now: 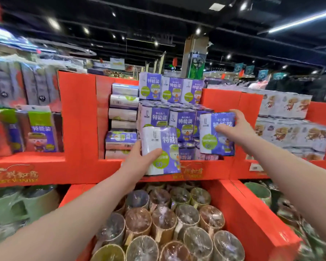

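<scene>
The left hand [137, 161] is gripping the left pack [159, 149] at its lower left side. The thumb is lying across the front and the fingers are curling behind, out of sight. This pack is standing almost upright, leaning a little, just in front of the lip of the shelf [79, 119].

The right hand [235, 129] is gripping the right pack [217, 133] by its right edge, with fingers wrapping over the top corner and the thumb pressing on the front. This pack is sitting higher and further right, close in front of the stack [181, 121] of like packs. The two held packs are apart, with the stack showing between them.

Both packs are blocky bundles of rolls in glossy, wrinkling film, printed purple and white with a green disc and a cartoon figure. The shelf is looking like flat orange-red card with gold lettering. Under the arms, a red bin [252, 219] is holding round cups [164, 221], mouths up, each wrapped in crinkled clear film.
</scene>
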Demonstrator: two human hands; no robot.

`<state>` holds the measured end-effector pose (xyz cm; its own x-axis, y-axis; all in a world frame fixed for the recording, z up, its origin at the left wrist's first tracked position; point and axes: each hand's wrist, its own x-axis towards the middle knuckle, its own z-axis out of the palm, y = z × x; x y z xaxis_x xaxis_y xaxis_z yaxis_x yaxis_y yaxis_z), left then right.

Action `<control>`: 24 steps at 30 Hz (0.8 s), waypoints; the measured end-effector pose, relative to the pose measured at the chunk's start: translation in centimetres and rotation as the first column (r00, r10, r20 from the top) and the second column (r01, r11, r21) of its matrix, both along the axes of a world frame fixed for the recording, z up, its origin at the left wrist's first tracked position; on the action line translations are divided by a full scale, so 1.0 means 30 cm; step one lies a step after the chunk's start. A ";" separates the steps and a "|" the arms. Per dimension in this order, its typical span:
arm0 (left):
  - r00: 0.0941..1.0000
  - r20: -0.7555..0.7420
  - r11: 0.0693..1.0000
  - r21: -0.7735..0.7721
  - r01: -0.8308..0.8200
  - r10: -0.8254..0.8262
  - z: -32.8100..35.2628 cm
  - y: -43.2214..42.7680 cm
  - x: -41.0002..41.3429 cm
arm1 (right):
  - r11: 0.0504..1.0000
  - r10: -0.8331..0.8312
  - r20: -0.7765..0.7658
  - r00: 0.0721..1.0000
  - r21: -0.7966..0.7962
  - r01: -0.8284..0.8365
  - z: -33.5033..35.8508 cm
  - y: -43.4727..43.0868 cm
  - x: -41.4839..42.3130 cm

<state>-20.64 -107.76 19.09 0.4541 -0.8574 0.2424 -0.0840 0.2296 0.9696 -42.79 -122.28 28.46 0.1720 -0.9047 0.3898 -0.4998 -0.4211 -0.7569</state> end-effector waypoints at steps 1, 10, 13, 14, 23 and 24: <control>1.000 0.008 1.000 -0.006 -0.019 0.019 0.015 -0.016 0.003 | 1.000 0.005 -0.059 0.998 -0.020 -0.007 0.031 -0.034 0.003; 0.993 -0.034 0.992 -0.047 -0.118 0.117 0.072 -0.131 0.030 | 0.999 0.012 -0.540 0.842 -0.035 -0.036 0.197 -0.238 0.089; 0.990 -0.017 0.988 -0.065 -0.143 0.142 0.082 -0.147 0.037 | 0.999 0.051 -0.627 0.777 0.034 -0.039 0.218 -0.267 0.108; 0.989 -0.011 0.986 -0.070 -0.150 0.149 0.087 -0.152 0.039 | 0.998 0.062 -0.674 0.736 0.041 -0.047 0.217 -0.268 0.115; 0.988 -0.019 0.985 -0.068 -0.156 0.155 0.099 -0.176 0.036 | 0.948 -0.209 -0.951 0.226 -0.253 -0.190 0.195 -0.309 0.188; 0.989 -0.017 0.986 -0.069 -0.151 0.150 0.100 -0.175 0.036 | 0.947 -0.202 -0.953 0.225 -0.248 -0.203 0.199 -0.313 0.192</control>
<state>-19.55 -113.01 22.08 0.5799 -0.7602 0.2929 -0.1115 0.2821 0.9529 -37.03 -131.66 34.41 0.5939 -0.7943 0.1280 -0.7483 -0.4869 0.4505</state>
